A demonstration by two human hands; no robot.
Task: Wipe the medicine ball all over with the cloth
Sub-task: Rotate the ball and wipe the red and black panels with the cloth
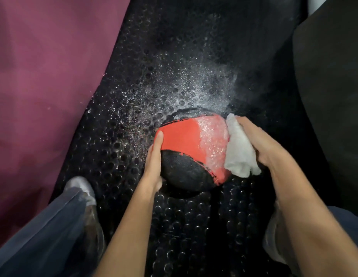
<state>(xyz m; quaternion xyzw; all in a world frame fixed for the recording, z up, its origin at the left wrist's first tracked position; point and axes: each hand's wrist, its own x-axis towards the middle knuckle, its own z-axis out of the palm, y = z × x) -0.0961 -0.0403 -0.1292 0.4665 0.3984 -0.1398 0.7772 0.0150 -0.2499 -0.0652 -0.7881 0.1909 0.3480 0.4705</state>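
Note:
A red and black medicine ball [184, 144] sits on a black studded rubber mat [174, 56]. Its right red part is wet and foamy. My left hand [154, 158] presses flat against the ball's left side, fingers straight. My right hand [260, 144] grips a crumpled white cloth [240, 150] and holds it against the ball's right side. The underside of the ball is hidden.
White spray droplets are scattered over the mat beyond the ball. A maroon mat [44, 76] lies along the left. A dark block [334, 96] stands at the right. My legs and feet in clear covers [84, 190] flank the ball.

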